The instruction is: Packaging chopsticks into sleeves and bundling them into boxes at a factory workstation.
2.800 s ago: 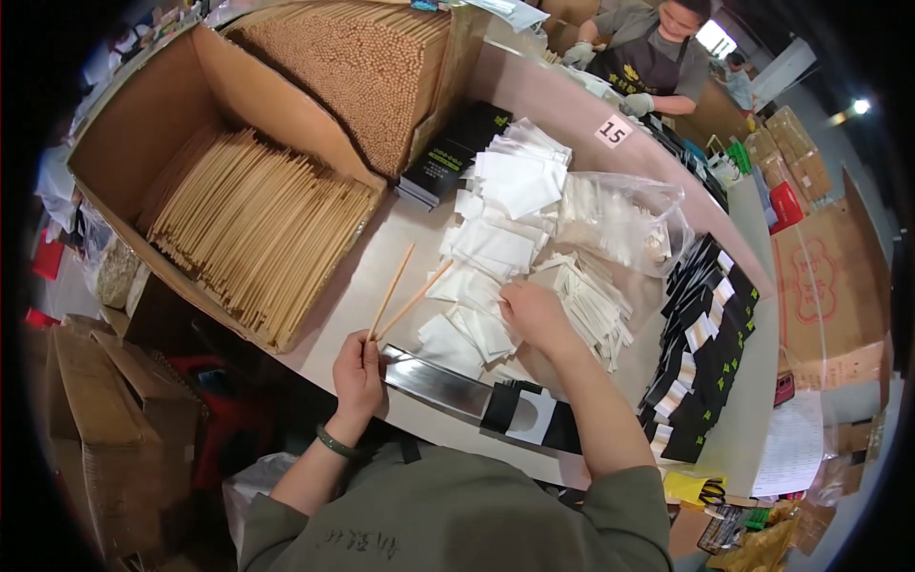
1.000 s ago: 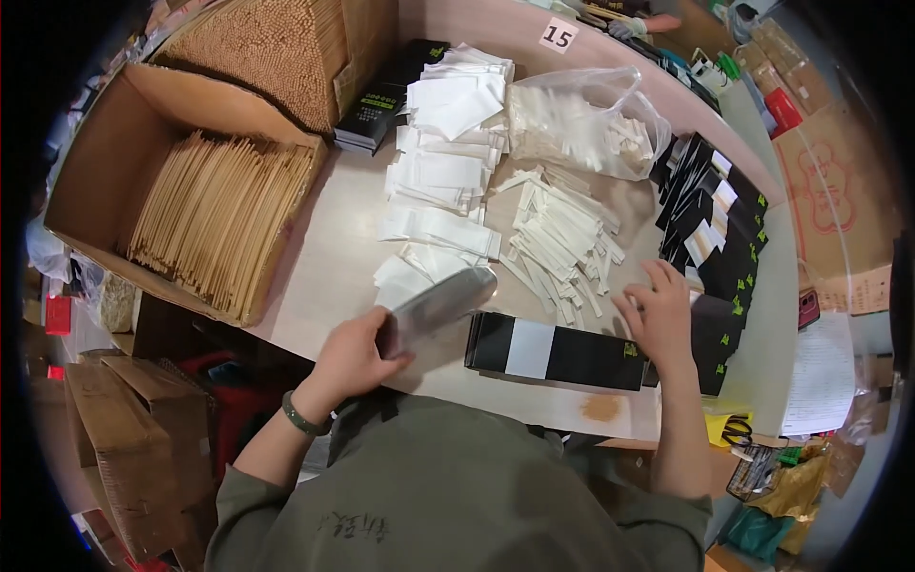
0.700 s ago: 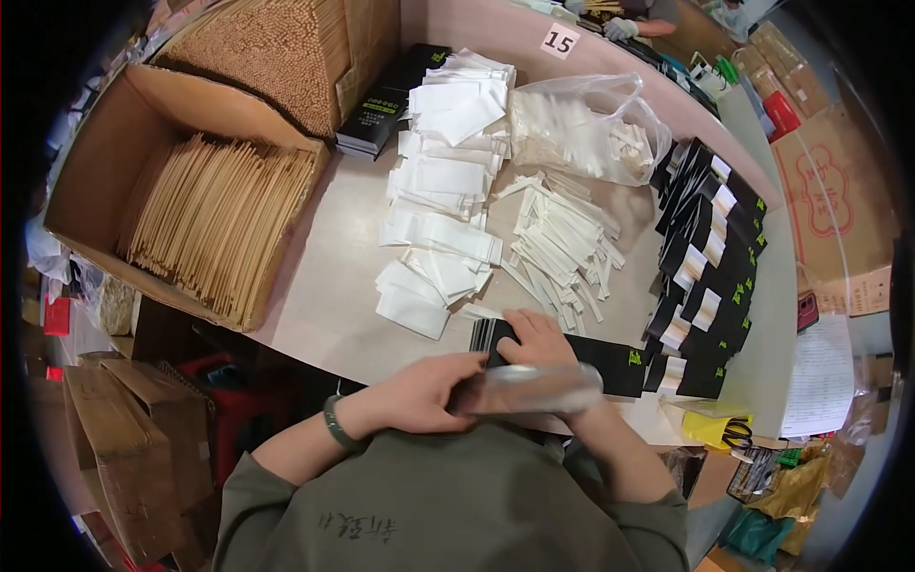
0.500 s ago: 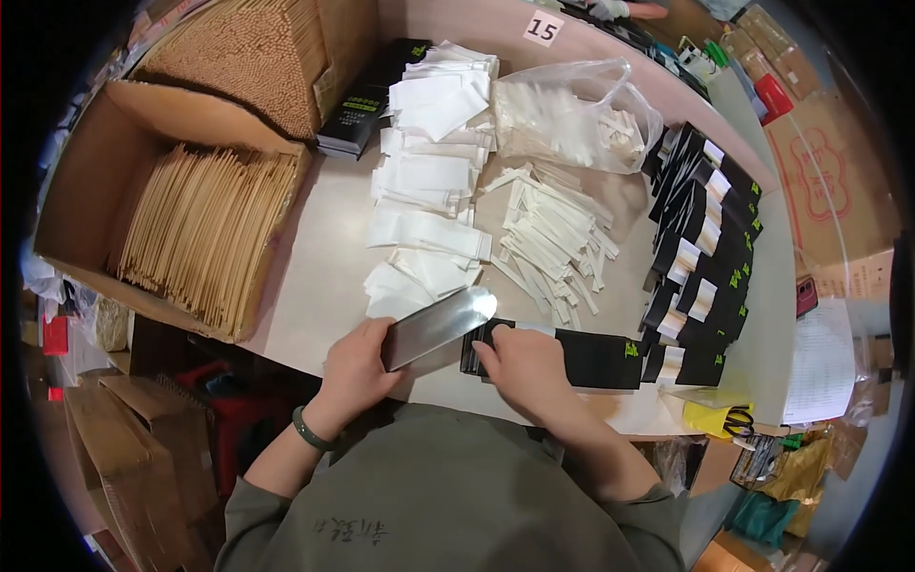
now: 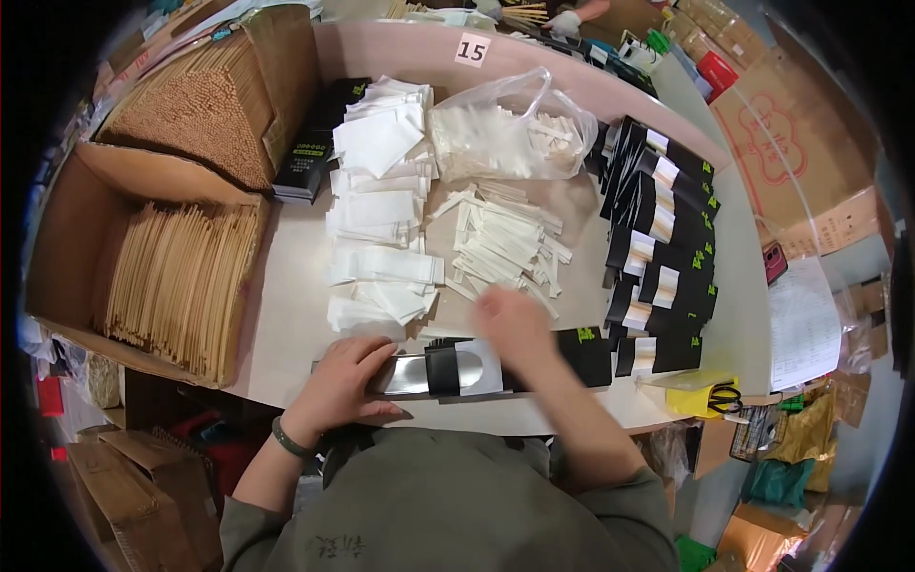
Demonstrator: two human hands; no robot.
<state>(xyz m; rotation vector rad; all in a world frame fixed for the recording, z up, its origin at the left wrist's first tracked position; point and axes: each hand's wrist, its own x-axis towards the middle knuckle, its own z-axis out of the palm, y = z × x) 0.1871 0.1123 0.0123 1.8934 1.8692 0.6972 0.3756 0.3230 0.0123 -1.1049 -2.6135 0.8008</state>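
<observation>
My left hand (image 5: 345, 379) presses down on the left end of a flat metal tool (image 5: 410, 374) lying at the table's near edge. A black paper sleeve (image 5: 519, 357) is slid over the tool's right part. My right hand (image 5: 515, 322) is blurred, hovering just above the sleeve with fingers apart, near a loose pile of small white paper packets (image 5: 503, 246). White folded napkins (image 5: 376, 214) lie in stacks just beyond my left hand.
An open cardboard box of wooden chopsticks (image 5: 176, 281) stands at the left. A clear bag of white packets (image 5: 510, 138) sits at the back. Rows of finished black sleeves (image 5: 662, 248) lie at the right, with yellow-handled scissors (image 5: 710, 396) near the edge. Another person's gloved hand (image 5: 567, 21) works far back.
The metal tool, held up in both hands before, now lies flat on the table under my left hand. My right hand has let go and moved up toward the white packets.
</observation>
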